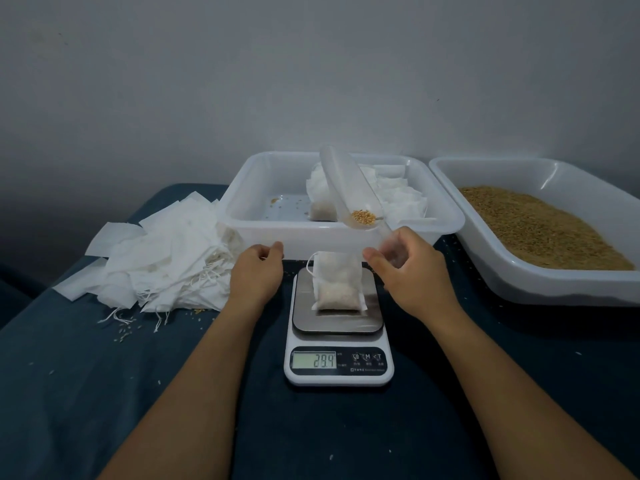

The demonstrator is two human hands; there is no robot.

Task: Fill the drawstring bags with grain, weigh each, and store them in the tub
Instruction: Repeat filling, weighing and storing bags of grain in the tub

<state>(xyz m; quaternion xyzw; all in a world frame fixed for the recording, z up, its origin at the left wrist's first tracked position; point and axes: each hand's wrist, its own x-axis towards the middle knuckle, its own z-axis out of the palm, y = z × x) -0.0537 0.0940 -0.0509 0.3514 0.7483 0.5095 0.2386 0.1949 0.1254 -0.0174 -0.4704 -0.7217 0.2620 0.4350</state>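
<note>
Left hand: the left hand [257, 271] hangs just left of the bag. Its fingers are curled in, and the fingertips seem to pinch a thin string near the bag's top. I cannot tell for sure that it holds it.

Right hand: the right hand [412, 271] grips the handle of a clear plastic scoop [349, 192]. The thumb points toward the bag's top corner.

Scoop: it sticks up and away from the right hand, over the front wall of the tub. A small heap of brown grain [363, 216] sits in it near the handle end.

Bag on the scale: a white drawstring bag [337, 284] lies between the two hands on the metal plate of the scale [337, 341]. The lower half looks full and fat. The top half is flat.

Scale: it sits between the two arms, close to the person. Its little screen [314, 359] seems to read 29.4.

Tub: a white tub [242, 216] stands just past both hands. White bags [398, 195] are piled in its right half. A few loose grains lie on its floor at the left.

Grain tub: a second white tub [519, 278] stands to the right of the right hand. A wide bed of brown grain [540, 230] lies in it.

Empty bags: a big heap of flat white bags [162, 265] with strings lies to the left of the left hand. Some spilled grains lie beside it.

Table: a dark blue cloth [104, 393] covers the top under everything.
</note>
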